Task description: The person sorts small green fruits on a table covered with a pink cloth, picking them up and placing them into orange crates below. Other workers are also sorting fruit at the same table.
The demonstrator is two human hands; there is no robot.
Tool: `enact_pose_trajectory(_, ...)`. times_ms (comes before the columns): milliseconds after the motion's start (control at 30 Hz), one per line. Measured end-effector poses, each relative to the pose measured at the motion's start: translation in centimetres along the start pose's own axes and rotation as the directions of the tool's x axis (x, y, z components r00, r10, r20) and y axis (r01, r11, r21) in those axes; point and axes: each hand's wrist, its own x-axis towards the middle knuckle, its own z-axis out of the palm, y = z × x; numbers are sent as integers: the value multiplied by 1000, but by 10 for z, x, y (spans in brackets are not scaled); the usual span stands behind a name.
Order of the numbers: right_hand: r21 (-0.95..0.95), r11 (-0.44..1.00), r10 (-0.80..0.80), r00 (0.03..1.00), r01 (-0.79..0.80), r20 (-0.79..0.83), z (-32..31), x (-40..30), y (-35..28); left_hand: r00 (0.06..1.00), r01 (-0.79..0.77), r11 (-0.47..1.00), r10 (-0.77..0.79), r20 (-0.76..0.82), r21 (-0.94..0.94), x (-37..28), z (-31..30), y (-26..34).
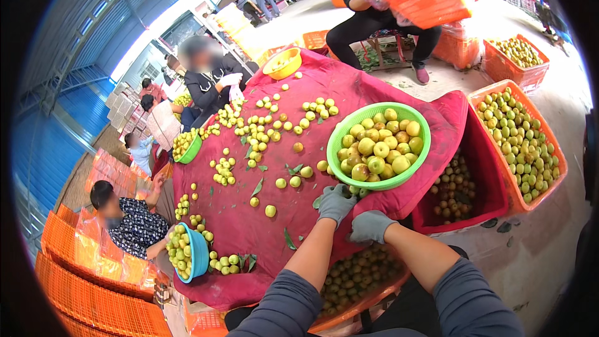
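Observation:
Both hands wear grey gloves. My left hand lies on the red cloth just below a green plastic basket heaped with yellow-green fruit. A few fruits show close to its fingertips, and whether it grips any is unclear. My right hand is at the cloth's near edge, its fingers curled and partly hidden, so what it holds cannot be made out. Loose fruit and some leaves are spread over the cloth. Beneath the cloth's near edge, an orange crate holds more fruit.
At right stand a red-lined container and an orange crate, both with fruit. A person sits at left by a blue basin; another sits at the far side. Across, a person handles an orange crate.

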Motion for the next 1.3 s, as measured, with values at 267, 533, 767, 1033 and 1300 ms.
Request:
enact_pose_trajectory(267,73,997,-4,1000,3,15,9,7,9,997,72,997,-70,40,-36,-10,-1,-17)
enact_pose_trajectory(533,62,997,-47,999,47,-14,11,9,10,993,62,998,-60,102,-10,2,3,-36)
enact_pose_trajectory(767,83,996,-24,999,21,41,6,12,13,964,264,942,-266,22,-205,-40,-10,-48)
enact_pose_trajectory(1033,326,938,48,977,-115,205,8,20,6,926,305,879,-184,329,-367,-53,-25,-87)
enact_pose_trajectory(1300,443,869,95,954,-219,284,12,29,6,958,137,971,-79,277,-197,-76,-19,-122)
